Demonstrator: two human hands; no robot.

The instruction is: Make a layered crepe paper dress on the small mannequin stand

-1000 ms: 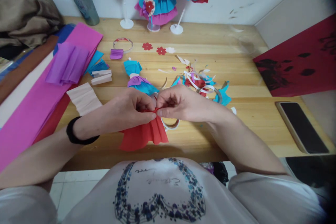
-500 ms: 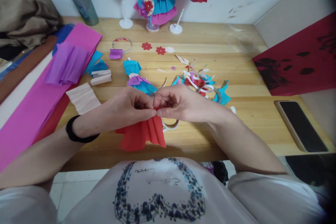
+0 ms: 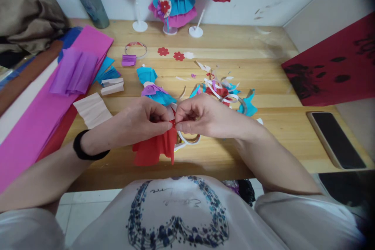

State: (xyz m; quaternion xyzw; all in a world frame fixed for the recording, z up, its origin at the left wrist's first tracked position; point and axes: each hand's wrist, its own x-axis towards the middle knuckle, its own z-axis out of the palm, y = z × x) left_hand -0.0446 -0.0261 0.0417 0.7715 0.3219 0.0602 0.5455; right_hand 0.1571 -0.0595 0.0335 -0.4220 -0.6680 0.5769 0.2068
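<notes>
My left hand (image 3: 148, 117), with a black band on the wrist, pinches the gathered top of a red crepe paper piece (image 3: 155, 150) that hangs down in pleats. Beside it, my right hand (image 3: 202, 117) has thumb and fingertips closed at the paper's right edge, nearly touching the left fingertips. Just below the right hand is a roll of white tape (image 3: 190, 140), partly covered. Behind the left hand lies a small tied dress shape of blue, purple and white crepe paper (image 3: 150, 84). The fingers hide part of the paper's upper edge.
Crepe paper sheets (image 3: 38, 125) are stacked at the left, near a pale square (image 3: 93, 110). Paper scraps (image 3: 222, 90) are heaped beyond the right hand. Red paper flowers (image 3: 178, 56), a tape ring (image 3: 136, 49), ruffled paper dresses (image 3: 178, 4) on stands and a phone (image 3: 336, 140) are also on the table.
The hands have come slightly apart at the fingertips. The red paper's lower right edge has shifted left, showing more of the tape roll. Both hands still pinch at its top.
</notes>
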